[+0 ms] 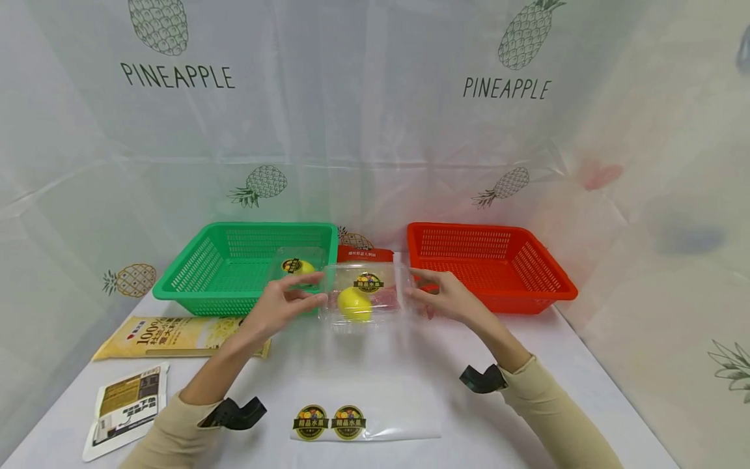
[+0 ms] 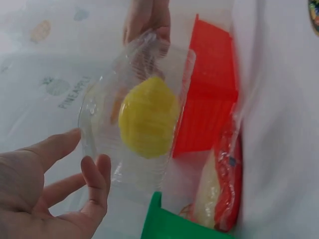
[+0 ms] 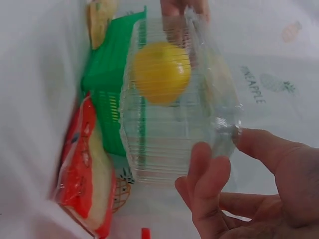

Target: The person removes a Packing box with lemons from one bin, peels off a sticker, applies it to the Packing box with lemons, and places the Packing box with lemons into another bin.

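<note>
A clear plastic clamshell box (image 1: 383, 277) is held up between both hands above the table. Through its wall shows a yellow lemon-like fruit (image 2: 149, 117), and a round black-and-gold fruit sticker (image 1: 368, 282) is on its top. At the box's left end, my left hand (image 1: 285, 303) holds the edge between thumb and fingers. The right hand (image 1: 445, 294) pinches the opposite end, with its thumb on one side and fingertips on the other, as the right wrist view shows. A second clear box (image 1: 319, 255) with a yellow fruit and sticker sits in the green basket (image 1: 199, 277).
A red basket (image 1: 492, 238) stands at the back right. Between the baskets lies a red-topped packet (image 1: 366, 255). At left are a yellow pasta bag (image 1: 170, 335) and a white pouch (image 1: 129, 410). A sticker sheet (image 1: 404, 423) with two labels showing lies in front.
</note>
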The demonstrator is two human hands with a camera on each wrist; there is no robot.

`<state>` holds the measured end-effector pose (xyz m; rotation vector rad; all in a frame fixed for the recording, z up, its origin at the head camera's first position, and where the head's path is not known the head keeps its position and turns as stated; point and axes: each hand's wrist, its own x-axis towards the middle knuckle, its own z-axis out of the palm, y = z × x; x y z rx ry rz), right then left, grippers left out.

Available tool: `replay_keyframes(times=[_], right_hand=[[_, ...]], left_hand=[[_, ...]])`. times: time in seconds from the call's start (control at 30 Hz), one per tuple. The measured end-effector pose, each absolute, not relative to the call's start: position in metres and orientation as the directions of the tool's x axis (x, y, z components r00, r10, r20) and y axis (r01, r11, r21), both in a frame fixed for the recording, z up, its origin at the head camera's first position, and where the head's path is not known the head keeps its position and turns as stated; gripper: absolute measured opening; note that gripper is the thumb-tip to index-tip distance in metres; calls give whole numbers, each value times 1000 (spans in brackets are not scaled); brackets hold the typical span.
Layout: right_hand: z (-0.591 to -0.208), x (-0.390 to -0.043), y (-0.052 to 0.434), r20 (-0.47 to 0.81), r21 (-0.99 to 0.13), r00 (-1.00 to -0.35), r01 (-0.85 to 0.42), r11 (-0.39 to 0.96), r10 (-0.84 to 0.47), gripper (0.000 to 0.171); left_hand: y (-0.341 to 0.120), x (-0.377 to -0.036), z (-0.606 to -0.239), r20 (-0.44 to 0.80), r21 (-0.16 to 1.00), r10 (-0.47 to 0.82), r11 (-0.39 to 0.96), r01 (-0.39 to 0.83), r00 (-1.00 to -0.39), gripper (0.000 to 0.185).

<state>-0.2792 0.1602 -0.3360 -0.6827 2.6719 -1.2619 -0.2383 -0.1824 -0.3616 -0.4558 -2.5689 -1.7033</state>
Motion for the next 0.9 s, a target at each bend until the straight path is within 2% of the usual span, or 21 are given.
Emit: replay_keyframes(times=[0.23,0.43,0.63,0.9], right_hand=[[-319,-295,148,67,-771,-907,-311,556,-416,67],[-313,-308,133,72,-762,-900,-328,559,-430,62],[-309,-325,112,77,-775,-879,-350,527,-470,65],[-302,-346,80,67,-824,-847,-345,449,-528,61]], left_hand=[[-192,-247,-351,145,925,206,318,206,-968,61],[-203,-253,-345,139,929,156,321,183,-978,63],[-220,-257,-341,151,922,110,343,180,-982,62],[-247,-262,-333,155,926,72,337,171,-985,70]])
